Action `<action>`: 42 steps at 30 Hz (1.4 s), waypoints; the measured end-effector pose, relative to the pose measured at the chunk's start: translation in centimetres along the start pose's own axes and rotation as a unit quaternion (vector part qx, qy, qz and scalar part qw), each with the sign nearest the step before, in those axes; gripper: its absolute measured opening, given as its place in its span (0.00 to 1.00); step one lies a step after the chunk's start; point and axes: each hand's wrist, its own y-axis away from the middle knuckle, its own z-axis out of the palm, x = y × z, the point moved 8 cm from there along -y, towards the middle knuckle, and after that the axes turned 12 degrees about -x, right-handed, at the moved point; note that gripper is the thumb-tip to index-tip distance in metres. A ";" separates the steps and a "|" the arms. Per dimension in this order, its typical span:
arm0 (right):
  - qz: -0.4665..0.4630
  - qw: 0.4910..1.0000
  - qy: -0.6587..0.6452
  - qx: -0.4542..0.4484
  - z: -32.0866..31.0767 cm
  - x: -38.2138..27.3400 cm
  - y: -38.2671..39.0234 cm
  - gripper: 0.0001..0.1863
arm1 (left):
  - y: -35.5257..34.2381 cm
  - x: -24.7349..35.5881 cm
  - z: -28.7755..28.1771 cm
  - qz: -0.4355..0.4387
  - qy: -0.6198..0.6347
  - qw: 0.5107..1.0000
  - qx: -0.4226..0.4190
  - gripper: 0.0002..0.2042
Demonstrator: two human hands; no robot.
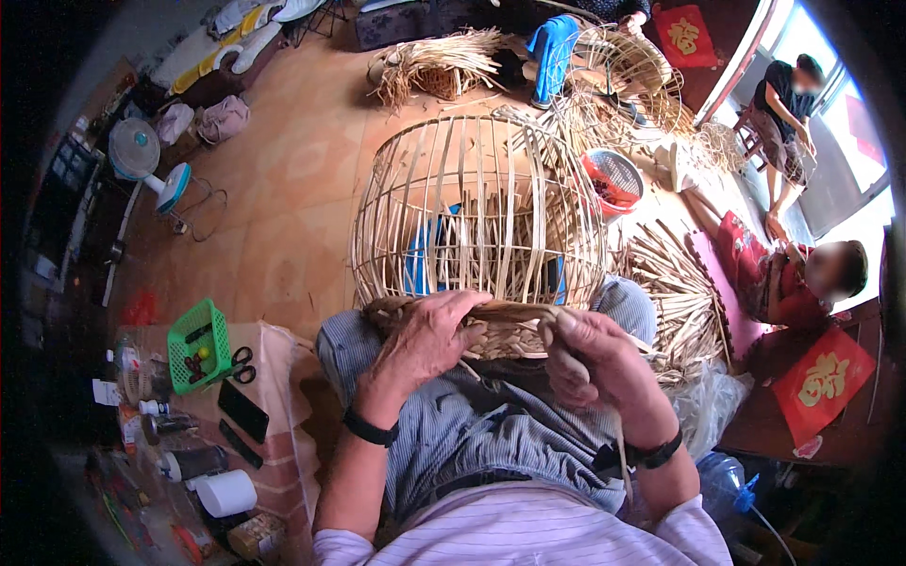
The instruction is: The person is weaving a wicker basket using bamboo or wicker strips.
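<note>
A barrel-shaped cage basket of pale split strips (477, 174) rests across my lap, its near end densely woven. My left hand (425, 335) lies on the braided edge (396, 307), fingers curled over it. My right hand (590, 358), to the right, pinches a flat strip (524, 313) between thumb and curled fingers; a narrow length hangs below this hand. Blue objects (420, 255) show through the cage bars. My striped trousers (462, 434) are beneath the work.
Fanned strips (665, 283) and a red bucket with colander (613, 179) sit right. A side table holds a green basket (193, 340), scissors (241, 363) and phone (243, 410). A fan (134, 149) stands left. Other people (788, 113) (783, 283) sit right; another works behind, upper center.
</note>
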 end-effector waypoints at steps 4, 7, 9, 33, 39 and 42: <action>-0.087 0.995 -0.038 -0.028 0.4 -4.0 0.8 0.29 | -0.1 -0.7 0.1 -0.014 -0.027 0.999 0.038 0.14; -0.264 0.951 -0.148 -0.066 -2.0 -7.4 2.5 0.32 | 0.1 -1.3 0.2 -0.031 -0.045 0.995 0.089 0.13; -0.300 0.950 -0.076 -0.030 -5.1 -6.8 2.5 0.27 | 0.0 -1.6 0.5 -0.031 -0.060 0.992 0.104 0.13; -0.122 0.958 0.239 0.099 -6.9 -2.2 -10.7 0.15 | 1.1 0.8 3.1 -0.029 -0.268 0.957 0.106 0.28; -0.111 0.915 0.387 0.026 -5.4 -3.6 -11.5 0.15 | 0.7 2.3 5.3 -0.101 -0.522 0.846 0.023 0.31; -0.109 0.858 0.502 0.032 -3.2 -5.2 -11.2 0.14 | 0.2 1.8 5.5 -0.145 -0.473 0.868 -0.029 0.27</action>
